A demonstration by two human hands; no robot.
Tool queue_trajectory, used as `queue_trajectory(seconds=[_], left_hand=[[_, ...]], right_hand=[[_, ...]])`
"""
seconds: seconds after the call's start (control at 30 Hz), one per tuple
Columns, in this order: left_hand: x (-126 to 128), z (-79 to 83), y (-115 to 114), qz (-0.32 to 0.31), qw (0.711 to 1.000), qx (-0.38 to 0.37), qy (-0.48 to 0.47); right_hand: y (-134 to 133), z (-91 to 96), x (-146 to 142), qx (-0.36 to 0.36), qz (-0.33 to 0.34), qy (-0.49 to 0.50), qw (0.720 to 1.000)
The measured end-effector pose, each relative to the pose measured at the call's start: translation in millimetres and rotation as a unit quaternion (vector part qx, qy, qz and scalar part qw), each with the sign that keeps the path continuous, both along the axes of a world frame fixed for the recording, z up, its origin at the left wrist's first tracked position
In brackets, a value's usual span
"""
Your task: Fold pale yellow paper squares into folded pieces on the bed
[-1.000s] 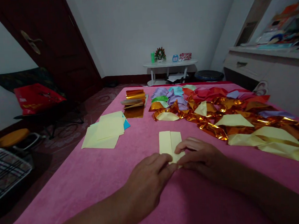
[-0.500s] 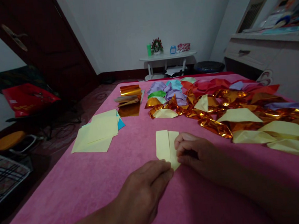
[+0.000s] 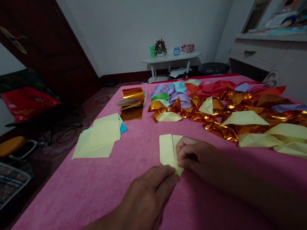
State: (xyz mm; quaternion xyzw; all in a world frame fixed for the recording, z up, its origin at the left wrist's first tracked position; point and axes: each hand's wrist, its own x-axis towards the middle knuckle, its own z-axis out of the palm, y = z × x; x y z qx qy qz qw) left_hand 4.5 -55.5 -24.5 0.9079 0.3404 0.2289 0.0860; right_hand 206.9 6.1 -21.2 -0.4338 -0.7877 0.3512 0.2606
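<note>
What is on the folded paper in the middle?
On the folded paper, the left hand lies at its near end, the right hand at its right side; paper beneath is hidden.

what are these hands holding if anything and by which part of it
The folded yellow paper: the left hand has it at the near end, the right hand along its right side. Whether either pinches it cannot be told.

Red bag (image 3: 26, 102) on dark chair (image 3: 18, 79), white table (image 3: 171, 58) with flowering plant (image 3: 160, 46) and perhaps a blue clock (image 3: 176, 50)
</note>
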Motion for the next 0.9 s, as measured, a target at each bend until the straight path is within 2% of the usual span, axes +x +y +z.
queue_trajectory(seconds=[0.27,0.53,0.67,0.9], left_hand=[[1.6,-2.5,0.7,0.003,1.0,0.003,-0.004],[-0.5,-0.6,-1.1,-0.004,0.999,-0.036,0.022],[1.8,0.8,-0.3,-0.006,0.999,-0.03,0.03],[4.7,2.4,-1.4,-0.002,0.998,-0.028,0.054]], right_hand=[[-3.3,-4.5,-3.9,0.002,-0.037,0.002,0.999],[-1.9,-0.4,-4.7,0.004,-0.027,-0.023,0.999],[-2.0,0.7,-5.5,0.012,-0.032,-0.037,0.999],[-5.5,-4.0,-9.2,0.045,-0.081,-0.068,0.993]])
